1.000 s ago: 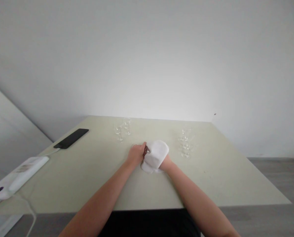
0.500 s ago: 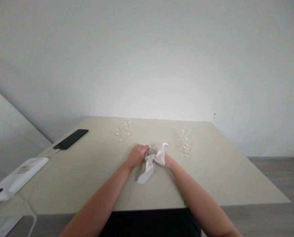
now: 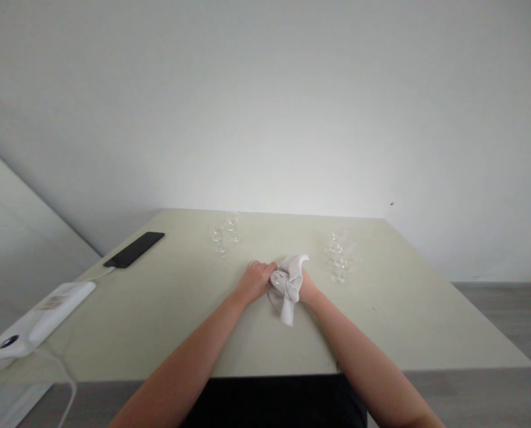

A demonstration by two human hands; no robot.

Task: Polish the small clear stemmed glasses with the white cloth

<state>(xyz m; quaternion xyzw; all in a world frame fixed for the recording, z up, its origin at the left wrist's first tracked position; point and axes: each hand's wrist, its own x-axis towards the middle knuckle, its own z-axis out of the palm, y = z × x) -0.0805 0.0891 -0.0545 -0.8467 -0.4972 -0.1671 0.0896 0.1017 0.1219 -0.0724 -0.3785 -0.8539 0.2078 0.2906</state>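
Over the middle of the table, my left hand (image 3: 255,282) is closed around a clear stemmed glass (image 3: 278,280), mostly hidden by fingers and cloth. A white cloth (image 3: 288,288) is bunched about the glass, with one end hanging down. My right hand (image 3: 307,289) grips the cloth from the right side; its fingers are behind the fabric. Both hands are close together, and the cloth fills the space between them.
Two clear stemmed glasses (image 3: 221,241) stand at the back left of the pale table (image 3: 180,309). Several more clear glasses (image 3: 338,264) are grouped to the right. A black phone (image 3: 134,249) and a white power strip (image 3: 38,318) with a cable lie on the left.
The cloth has turned about the glass: its hanging end has swung from the lower left toward the right and looks shorter. Both hands stay nearly in place; the view has shifted slightly.
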